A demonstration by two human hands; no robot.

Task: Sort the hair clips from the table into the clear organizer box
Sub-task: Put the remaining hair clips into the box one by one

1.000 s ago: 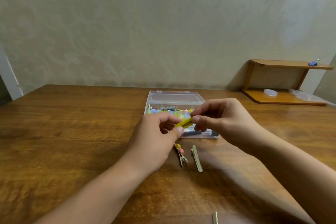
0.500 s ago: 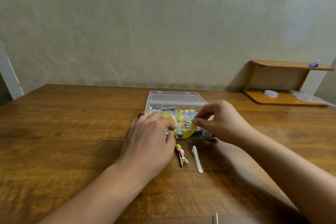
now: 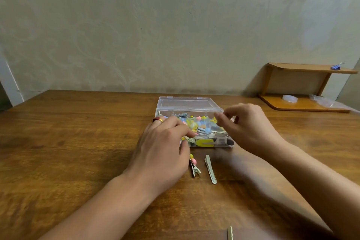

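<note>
The clear organizer box (image 3: 187, 103) stands open mid-table, its compartments filled with several colourful hair clips. A yellow clip (image 3: 206, 143) lies in its front compartment. My left hand (image 3: 163, 148), with a ring on one finger, rests over the box's front left corner, fingertips among the clips and thumb at the front wall. My right hand (image 3: 247, 124) hovers over the box's right side, fingers loosely bent, nothing visible in them. On the table in front of the box lie a beaded clip (image 3: 194, 165) and a plain metal clip (image 3: 210, 169).
Another metal clip (image 3: 230, 234) pokes in at the bottom edge of the wooden table (image 3: 78, 142). A small wooden shelf (image 3: 303, 104) stands at the back right against the wall, with a blue binder clip (image 3: 336, 67) on top.
The yellow clip that both hands held above the box now lies in the front compartment. My right hand has lifted off to the right; my left hand has settled over the box's corner.
</note>
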